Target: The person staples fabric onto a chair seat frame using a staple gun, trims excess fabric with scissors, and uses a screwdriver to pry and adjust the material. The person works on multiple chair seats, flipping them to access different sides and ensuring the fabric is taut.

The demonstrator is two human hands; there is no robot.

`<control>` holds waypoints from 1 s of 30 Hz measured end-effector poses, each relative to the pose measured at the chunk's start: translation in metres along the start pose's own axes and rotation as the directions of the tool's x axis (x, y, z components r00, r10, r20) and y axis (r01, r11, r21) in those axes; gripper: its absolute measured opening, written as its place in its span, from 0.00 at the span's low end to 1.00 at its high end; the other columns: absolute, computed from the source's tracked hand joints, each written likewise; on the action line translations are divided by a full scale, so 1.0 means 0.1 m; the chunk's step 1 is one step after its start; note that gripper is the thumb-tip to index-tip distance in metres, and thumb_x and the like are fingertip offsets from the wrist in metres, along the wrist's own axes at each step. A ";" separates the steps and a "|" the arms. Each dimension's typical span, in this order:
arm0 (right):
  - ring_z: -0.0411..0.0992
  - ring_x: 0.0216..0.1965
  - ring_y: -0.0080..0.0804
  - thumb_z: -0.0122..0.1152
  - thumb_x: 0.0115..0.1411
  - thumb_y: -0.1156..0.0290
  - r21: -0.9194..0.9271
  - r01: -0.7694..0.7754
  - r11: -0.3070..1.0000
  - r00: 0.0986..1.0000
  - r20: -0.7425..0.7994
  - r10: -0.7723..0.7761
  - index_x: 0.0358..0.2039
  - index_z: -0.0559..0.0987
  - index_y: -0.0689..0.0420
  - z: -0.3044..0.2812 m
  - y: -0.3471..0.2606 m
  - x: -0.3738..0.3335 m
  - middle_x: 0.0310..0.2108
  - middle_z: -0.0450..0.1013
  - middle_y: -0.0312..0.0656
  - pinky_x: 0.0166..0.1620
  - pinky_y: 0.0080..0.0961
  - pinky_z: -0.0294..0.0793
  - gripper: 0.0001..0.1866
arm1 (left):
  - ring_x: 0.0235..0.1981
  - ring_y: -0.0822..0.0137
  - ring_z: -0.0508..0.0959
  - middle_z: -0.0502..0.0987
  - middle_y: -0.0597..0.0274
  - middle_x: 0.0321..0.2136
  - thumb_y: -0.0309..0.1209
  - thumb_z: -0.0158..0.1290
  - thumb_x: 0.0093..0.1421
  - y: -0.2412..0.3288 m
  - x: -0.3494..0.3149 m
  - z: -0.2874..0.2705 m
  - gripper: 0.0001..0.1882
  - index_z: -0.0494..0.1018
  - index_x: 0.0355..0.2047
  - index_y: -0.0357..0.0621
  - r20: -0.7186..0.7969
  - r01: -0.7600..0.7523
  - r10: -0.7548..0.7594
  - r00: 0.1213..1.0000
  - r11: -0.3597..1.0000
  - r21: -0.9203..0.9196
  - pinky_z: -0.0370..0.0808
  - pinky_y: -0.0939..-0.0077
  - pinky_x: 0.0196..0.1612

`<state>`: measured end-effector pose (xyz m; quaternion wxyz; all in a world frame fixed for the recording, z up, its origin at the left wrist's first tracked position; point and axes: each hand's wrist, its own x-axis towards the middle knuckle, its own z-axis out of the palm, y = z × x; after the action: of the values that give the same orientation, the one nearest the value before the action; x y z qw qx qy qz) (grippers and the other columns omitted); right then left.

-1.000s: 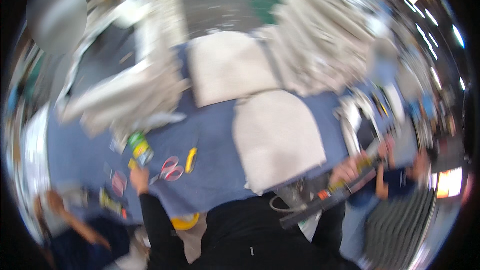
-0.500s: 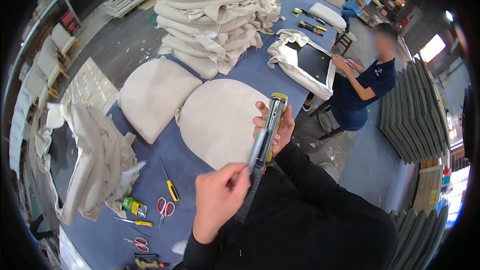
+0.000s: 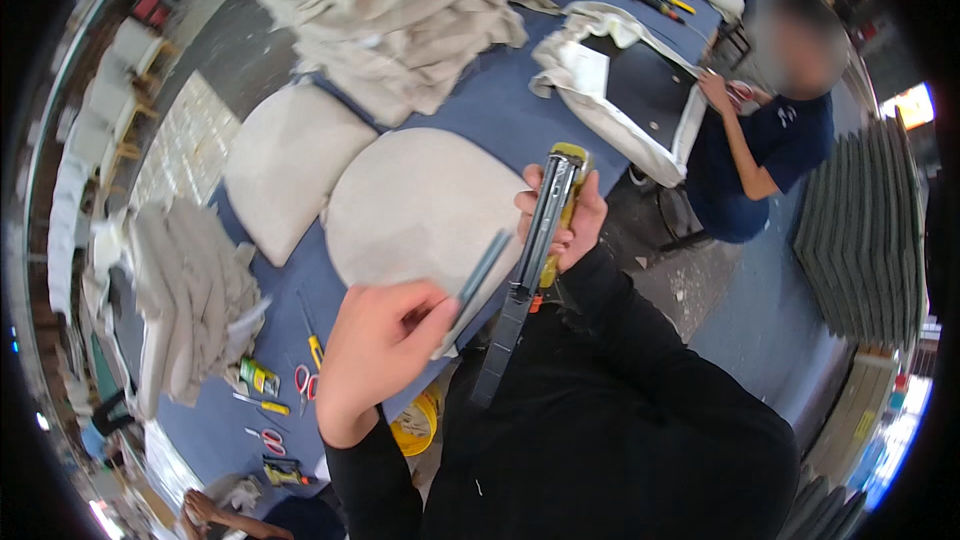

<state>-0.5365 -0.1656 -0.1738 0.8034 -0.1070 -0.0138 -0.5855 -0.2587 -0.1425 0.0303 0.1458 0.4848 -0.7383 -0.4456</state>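
Observation:
My right hand is wrapped around a yellow and black staple gun, turned so that its silver channel faces up. A dark magazine slide sticks out of the tool's lower end toward me. To its left, my left hand pinches thin grey strips, apparently staple sticks, apart from the tool. Behind both hands lies a rounded beige upholstered cushion on the blue-grey table. A second beige cushion touches its left side.
Beige covers are piled at the back, more at left. Scissors, a screwdriver and another staple gun lie front left. A co-worker handles a cover at right; another person's hands show lower left. A yellow bucket stands below.
My left hand has drawn back left with the strips, away from the staple gun. The view has shifted, bringing the yellow bucket and another person's hands into sight.

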 end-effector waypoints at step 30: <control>0.61 0.16 0.15 0.80 0.64 0.49 -0.181 0.513 0.839 0.858 0.135 -0.495 0.76 0.70 0.48 0.48 -0.16 -2.05 0.22 0.65 0.31 0.20 0.19 0.64 0.45 | 0.26 0.46 0.82 0.79 0.50 0.22 0.31 0.63 0.71 1.15 0.02 1.16 0.07 0.84 0.39 0.40 0.335 -0.576 0.502 0.797 0.799 0.172 0.75 0.57 0.31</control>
<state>-0.6113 0.0305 -0.1549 0.6039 -0.2079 -0.0128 -0.7693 -0.4021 -0.0686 0.0564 0.0986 0.2011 -0.9117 -0.3444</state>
